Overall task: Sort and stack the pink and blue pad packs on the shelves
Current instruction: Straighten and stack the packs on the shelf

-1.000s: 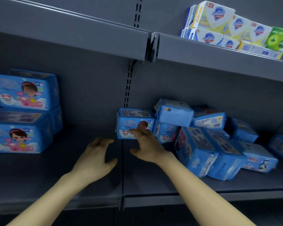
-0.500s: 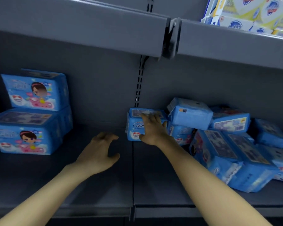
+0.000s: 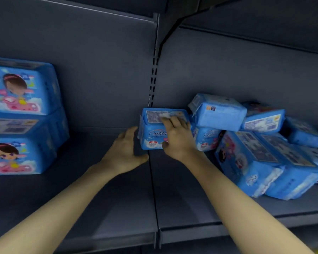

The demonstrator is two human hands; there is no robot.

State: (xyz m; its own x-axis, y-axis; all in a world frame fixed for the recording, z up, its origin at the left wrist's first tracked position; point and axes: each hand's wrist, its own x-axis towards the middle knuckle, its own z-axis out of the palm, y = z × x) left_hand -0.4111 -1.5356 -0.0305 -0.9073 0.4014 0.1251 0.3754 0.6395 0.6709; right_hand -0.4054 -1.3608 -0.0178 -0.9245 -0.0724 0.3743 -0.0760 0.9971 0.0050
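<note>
**Status:** early stage. At the left of the shelf (image 3: pixel 103 202), two large blue packs (image 3: pixel 22 99) sit one on the other in a squared stack. This portion is judged complete. At the right, a heap of blue packs (image 3: pixel 261 143) lies tilted and overlapping, not yet sorted. No pink pack is in view.

**Current item:** a small blue pack (image 3: pixel 152 132) stands upright at the seam between the two shelf sections, against the heap's left edge. The right hand (image 3: pixel 178 142) grips it, with fingers (image 3: pixel 170 122) curled over the top face and the thumb on the front face. The left hand (image 3: pixel 124 151) holds nothing. Its fingers are loosely spread just beside the pack's left side; contact cannot be confirmed.

**Remaining:** placement of the gripped pack, then the heap, which is judged to be most of the work.
</note>
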